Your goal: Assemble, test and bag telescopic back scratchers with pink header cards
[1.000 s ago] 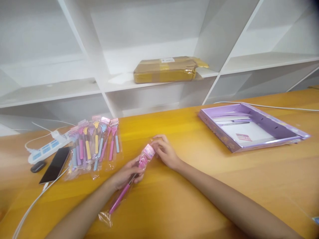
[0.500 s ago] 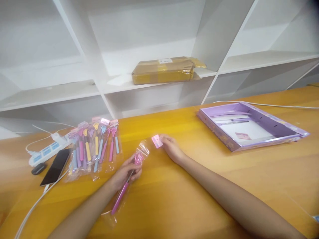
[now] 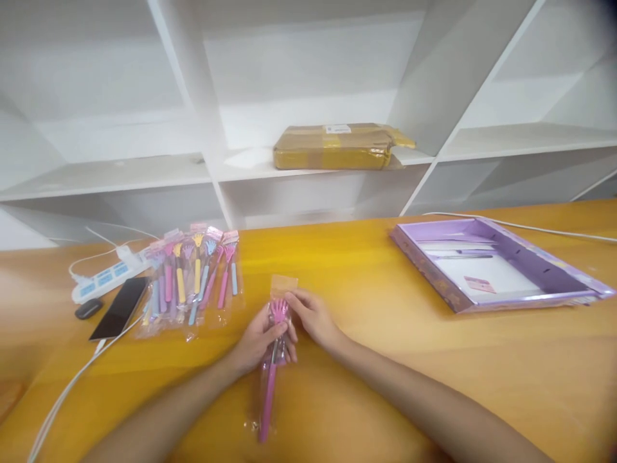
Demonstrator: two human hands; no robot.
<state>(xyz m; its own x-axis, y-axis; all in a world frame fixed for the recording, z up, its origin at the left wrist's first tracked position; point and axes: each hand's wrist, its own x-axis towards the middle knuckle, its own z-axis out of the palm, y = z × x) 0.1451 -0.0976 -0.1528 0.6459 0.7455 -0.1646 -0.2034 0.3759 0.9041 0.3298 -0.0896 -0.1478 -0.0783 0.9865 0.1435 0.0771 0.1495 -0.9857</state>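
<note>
My left hand [image 3: 263, 337] is closed around a pink hand-shaped back scratcher [image 3: 268, 399] in a clear plastic bag, its pink handle pointing down toward me. The scratcher's spread fingers show just above my left thumb. At the bag's top, my right hand [image 3: 313, 316] is closed in a pinch on the edge of a small pale tan rectangular card [image 3: 283, 283]; its printed side does not show. To the left lies a pile of bagged back scratchers [image 3: 197, 276] in pink, yellow, blue and purple, with pink cards at their tops.
On the right stands an open shallow purple box [image 3: 427, 273] with a card and thin items inside. A power strip [image 3: 108, 280], a black phone [image 3: 119, 308], a small black case [image 3: 89, 308] and white cables lie at left. A taped carton [image 3: 332, 148] rests on the shelf behind.
My right hand has brought the card left to the top of the bag. My left hand has shifted slightly right, and the bagged scratcher now stands more upright in view.
</note>
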